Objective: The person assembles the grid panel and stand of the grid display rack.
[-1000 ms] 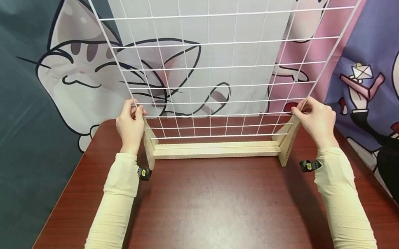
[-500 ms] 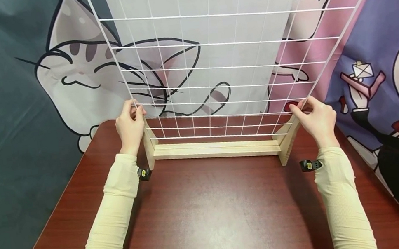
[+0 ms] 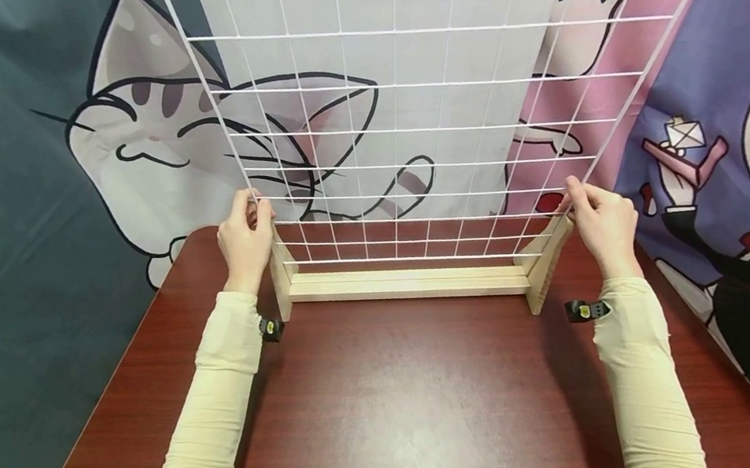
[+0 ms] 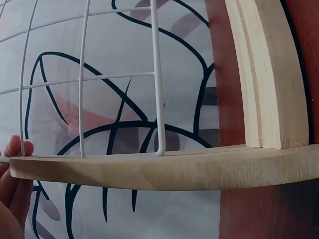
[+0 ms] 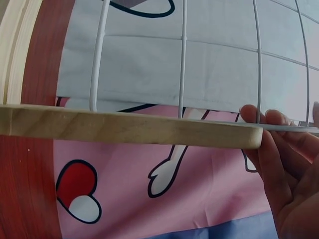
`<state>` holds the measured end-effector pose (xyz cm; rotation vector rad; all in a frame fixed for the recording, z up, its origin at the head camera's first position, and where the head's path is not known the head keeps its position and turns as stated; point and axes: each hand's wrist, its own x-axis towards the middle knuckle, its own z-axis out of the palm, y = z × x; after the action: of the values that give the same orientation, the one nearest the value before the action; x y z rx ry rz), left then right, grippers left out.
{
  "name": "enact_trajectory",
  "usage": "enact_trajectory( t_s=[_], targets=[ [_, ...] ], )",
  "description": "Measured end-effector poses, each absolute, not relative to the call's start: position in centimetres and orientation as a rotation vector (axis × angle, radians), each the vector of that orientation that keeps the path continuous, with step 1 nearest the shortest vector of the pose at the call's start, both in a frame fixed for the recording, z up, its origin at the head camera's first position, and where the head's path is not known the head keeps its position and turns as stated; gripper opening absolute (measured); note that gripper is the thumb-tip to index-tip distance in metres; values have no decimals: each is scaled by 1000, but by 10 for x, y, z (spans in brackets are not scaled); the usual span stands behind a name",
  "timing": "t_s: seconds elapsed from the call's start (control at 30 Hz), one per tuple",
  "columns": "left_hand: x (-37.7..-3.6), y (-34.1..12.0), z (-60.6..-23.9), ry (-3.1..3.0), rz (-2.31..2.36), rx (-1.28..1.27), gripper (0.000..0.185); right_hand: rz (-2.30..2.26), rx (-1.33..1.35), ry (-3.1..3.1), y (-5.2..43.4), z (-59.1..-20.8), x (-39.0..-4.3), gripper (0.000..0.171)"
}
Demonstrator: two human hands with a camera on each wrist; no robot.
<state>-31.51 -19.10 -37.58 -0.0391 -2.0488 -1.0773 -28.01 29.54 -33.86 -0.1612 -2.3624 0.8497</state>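
A white wire grid panel [image 3: 405,136] stands upright, its lower end between the wooden side pieces of a pale wooden stand [image 3: 409,280]. My left hand [image 3: 246,242] pinches the panel's left edge wire just above the left side piece [image 4: 149,172]. In the left wrist view, fingertips [image 4: 20,145] curl over the wire beside the wood's rounded end. On the opposite side, my right hand [image 3: 604,225] holds the right edge wire at the top of the right side piece [image 5: 149,130]. Its fingers [image 5: 279,149] wrap the wire in the right wrist view, and its thumb is mostly out of sight there.
The stand rests on a dark red-brown wooden table [image 3: 396,403]. Close behind it hangs a cloth backdrop [image 3: 147,153] printed with cartoon cats. The panel's upper end runs out of the head view. A small black camera [image 3: 586,310] sits at the right wrist.
My right hand has shifted slightly right, its thumb now higher along the edge wire. The panel's right edge has moved a little to the right. The left hand stays nearly still.
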Motion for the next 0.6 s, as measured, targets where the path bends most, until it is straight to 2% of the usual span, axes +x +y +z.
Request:
enact_trajectory(
  t_s=[0.27,0.6],
  targets=[
    [-313,-188,-377,-2029,-1080,34,41,919,-225,-2361,295,-343,-276,54],
    [-317,-187,-373,-2018,-1072,35,40,919,-203,-2362,295,-338,-279,54]
  ],
)
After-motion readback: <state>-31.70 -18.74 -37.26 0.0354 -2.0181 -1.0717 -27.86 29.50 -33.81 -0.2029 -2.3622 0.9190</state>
